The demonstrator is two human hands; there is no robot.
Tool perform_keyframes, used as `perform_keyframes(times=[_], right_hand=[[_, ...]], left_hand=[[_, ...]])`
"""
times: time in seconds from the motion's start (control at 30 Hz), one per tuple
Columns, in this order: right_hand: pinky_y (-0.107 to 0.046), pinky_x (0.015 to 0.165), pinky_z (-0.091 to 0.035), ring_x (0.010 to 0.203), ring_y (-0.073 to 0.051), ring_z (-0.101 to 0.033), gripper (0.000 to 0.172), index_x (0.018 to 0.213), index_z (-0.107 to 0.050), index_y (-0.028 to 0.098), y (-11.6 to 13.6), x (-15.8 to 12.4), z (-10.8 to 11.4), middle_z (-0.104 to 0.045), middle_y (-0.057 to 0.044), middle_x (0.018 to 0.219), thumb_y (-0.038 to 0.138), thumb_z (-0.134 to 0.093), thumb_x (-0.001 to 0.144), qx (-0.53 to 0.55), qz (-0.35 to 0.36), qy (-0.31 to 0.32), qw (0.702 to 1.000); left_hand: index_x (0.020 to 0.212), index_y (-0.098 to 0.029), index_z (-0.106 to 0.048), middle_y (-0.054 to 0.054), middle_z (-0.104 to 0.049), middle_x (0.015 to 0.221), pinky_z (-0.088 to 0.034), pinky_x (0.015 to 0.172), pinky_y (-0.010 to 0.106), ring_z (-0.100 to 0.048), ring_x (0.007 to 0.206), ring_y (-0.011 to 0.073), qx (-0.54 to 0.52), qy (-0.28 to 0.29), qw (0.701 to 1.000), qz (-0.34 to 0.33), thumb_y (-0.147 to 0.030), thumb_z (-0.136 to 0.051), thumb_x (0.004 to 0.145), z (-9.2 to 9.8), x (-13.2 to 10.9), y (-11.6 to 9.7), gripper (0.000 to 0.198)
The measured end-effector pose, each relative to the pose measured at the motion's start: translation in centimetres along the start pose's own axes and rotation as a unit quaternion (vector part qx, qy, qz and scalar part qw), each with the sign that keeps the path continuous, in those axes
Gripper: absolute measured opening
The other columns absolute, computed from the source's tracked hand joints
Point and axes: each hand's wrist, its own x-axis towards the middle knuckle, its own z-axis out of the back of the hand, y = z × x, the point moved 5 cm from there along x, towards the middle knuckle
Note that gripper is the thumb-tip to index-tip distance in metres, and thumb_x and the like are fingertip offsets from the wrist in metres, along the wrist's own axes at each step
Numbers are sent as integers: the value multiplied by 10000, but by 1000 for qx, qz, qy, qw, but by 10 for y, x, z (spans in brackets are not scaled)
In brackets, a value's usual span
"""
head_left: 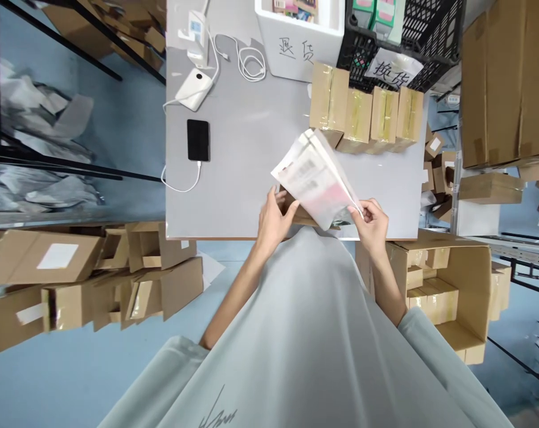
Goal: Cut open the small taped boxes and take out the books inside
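From the head camera: the right hand (pixel 372 224) pinches the near corner of a clear plastic bag (pixel 316 178), lifted at a tilt above the grey table's (pixel 242 148) near edge. The left hand (pixel 273 221) has its fingers closed on a small cardboard box (pixel 296 213) just beneath the bag. Taped boxes (pixel 367 113) line up behind.

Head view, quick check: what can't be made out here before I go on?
All in the head view:
- Print on the plastic bag: motion-blurred, unreadable.
- The brown box: mostly covered by the plastic bag and the left hand.
- Whether the left hand grips box or bag: hidden by the bag. The right hand pinches the bag's edge.
- Contents of the white bin: cut off by the top edge.
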Motion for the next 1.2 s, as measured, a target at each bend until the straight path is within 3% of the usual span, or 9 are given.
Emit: perform_keyframes(times=[0.07, 0.13, 0.23, 0.43, 0.6, 0.77, 0.9, 1.03, 1.2], right_hand=[[-399, 714, -572, 851, -266, -646, 304, 935, -761, 304, 1, -1, 6, -639, -48, 910, 604, -740, 975, 72, -19, -4, 997], [-382, 676, -568, 836, -252, -650, 308, 920, -752, 300, 1, -3, 6, -630, -37, 908, 606, -768, 955, 127, -37, 6, 991], [-376, 673, -586, 817, -239, -659, 337, 896, -730, 300, -3, -5, -1, -634, -27, 900, 629, -803, 921, 168, -49, 27, 984], [-413, 824, -678, 994, -282, -782, 479, 1027, -728, 299, -23, -3, -11, -789, -66, 1030, 718, -868, 841, 191, -87, 101, 973], [-459, 1004, -678, 1198, -299, -785, 461, 1202, -733, 278, -23, 12, 2, -797, -149, 1317, 656, -783, 943, 186, -56, -28, 980], [-384, 881, -669, 1024, -237, -764, 272, 1124, -803, 255, 4, 23, 11, -796, -103, 1172, 494, -733, 1015, 146, 47, -94, 984], [-366, 838, -658, 977, -211, -745, 239, 1184, -838, 269, 16, 20, 15, -795, -98, 1226, 403, -712, 1031, 115, 79, -127, 982], [-372, 858, -682, 1056, -241, -775, 388, 1295, -818, 255, 6, 17, 5, -821, -119, 1280, 523, -749, 1022, 158, 18, -73, 984], [-434, 1046, -674, 1286, -307, -772, 596, 1343, -800, 247, -3, 15, -2, -813, -137, 1417, 746, -687, 1037, 232, -21, 4, 973]], left_hand=[[1543, -196, -603, 217, -769, 1470, -589, 1181, 538, -766, 1331, 356, -165, 34, 984, 50, -758, -828, 913, -12, -1, -10, 874], [1410, -197, -700, 195, -817, 1380, -627, 1136, 497, -794, 1282, 344, -302, 79, 946, 85, -787, -895, 834, -25, -2, -24, 847], [1276, -206, -767, 158, -856, 1294, -670, 1064, 464, -820, 1225, 337, -388, 72, 911, 117, -737, -972, 777, -31, 0, -36, 757], [1175, -204, -803, 132, -883, 1194, -702, 931, 413, -848, 1103, 319, -377, 23, 919, 113, -667, -1035, 719, -9, 6, -34, 690], [1154, -190, -836, 115, -885, 1100, -668, 811, 335, -840, 959, 269, -357, 49, 926, 111, -649, -1051, 710, 8, 6, -40, 674], [1094, -170, -846, 109, -878, 1000, -624, 743, 286, -822, 890, 247, -345, 67, 928, 123, -655, -1053, 707, 11, 4, -56, 654], [1051, -178, -847, 97, -874, 957, -618, 711, 282, -824, 875, 252, -348, 71, 926, 130, -667, -1060, 680, 9, 3, -63, 650], [1007, -175, -843, 99, -872, 942, -598, 677, 263, -823, 881, 251, -349, 76, 924, 138, -681, -1064, 659, 8, 3, -63, 652], [977, -184, -832, 97, -871, 943, -620, 713, 277, -837, 945, 275, -357, 76, 919, 149, -682, -1076, 629, 8, 4, -62, 655]])
